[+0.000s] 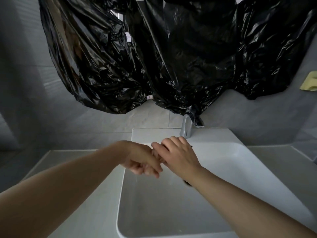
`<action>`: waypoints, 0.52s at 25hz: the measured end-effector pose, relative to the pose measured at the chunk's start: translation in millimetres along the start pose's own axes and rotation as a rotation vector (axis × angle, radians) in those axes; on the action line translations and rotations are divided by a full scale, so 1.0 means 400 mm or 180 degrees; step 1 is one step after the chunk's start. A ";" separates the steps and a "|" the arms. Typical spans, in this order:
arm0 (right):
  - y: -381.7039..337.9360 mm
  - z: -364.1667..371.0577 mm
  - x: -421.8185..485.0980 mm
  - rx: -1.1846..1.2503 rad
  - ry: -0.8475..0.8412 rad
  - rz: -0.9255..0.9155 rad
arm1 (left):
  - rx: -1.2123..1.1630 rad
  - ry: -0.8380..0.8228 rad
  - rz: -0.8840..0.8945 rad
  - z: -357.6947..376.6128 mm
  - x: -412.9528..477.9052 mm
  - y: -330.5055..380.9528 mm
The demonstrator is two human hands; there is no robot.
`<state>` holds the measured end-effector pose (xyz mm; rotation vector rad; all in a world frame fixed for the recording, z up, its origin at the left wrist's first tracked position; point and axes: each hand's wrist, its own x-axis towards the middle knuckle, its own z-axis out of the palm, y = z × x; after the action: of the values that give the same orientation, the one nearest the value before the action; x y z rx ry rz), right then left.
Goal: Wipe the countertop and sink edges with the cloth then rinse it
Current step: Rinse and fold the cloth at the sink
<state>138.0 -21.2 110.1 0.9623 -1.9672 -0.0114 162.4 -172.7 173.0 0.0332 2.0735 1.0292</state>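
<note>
the sink [223, 170] sits in the counter [77, 189], which runs on to its left and right. the faucet [186, 128] stands on the sink's back rim. plastic sheeting [171, 57] hangs on the wall behind, its lower edge reaching the faucet's top. the left hand [144, 163] and right hand [178, 155] touch above the basin, before the faucet.

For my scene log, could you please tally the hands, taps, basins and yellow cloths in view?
Hands: 2 (left hand, right hand)
Tap: 1
Basin: 1
Yellow cloth: 1
Total: 5
</note>
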 end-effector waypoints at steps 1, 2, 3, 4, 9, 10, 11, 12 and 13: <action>0.003 -0.006 0.008 -0.0100 -0.0074 -0.0046 | 0.0174 0.0102 -0.0106 -0.005 0.000 0.005; 0.008 -0.003 0.012 -0.0178 -0.0175 -0.0055 | 0.0249 0.0237 -0.0178 -0.009 0.000 0.008; 0.014 -0.004 0.021 -0.0214 -0.0346 -0.0034 | 0.0294 0.0405 -0.0207 -0.012 0.004 0.011; 0.018 -0.012 0.033 -0.0262 -0.0521 -0.0001 | 0.0464 0.0628 -0.0196 -0.011 0.009 0.015; 0.024 -0.065 0.091 0.1050 -0.2579 0.1006 | 0.3048 0.2100 0.0022 0.016 0.040 0.019; 0.027 -0.062 0.094 0.1462 -0.2903 0.1288 | 0.3458 0.2318 0.0082 0.023 0.042 0.020; 0.028 -0.065 0.098 0.1945 -0.3087 0.1584 | 0.3791 0.2512 0.0191 0.026 0.047 0.018; 0.030 -0.060 0.096 0.2427 -0.3240 0.1842 | 0.4068 0.2652 0.0392 0.025 0.050 0.014; 0.031 -0.059 0.093 0.2894 -0.3361 0.2111 | 0.4406 0.2812 0.0747 0.019 0.054 0.005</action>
<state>137.3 -27.6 155.2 0.8276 -3.3219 1.0061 152.2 -158.6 157.7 0.6109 3.2308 -0.6144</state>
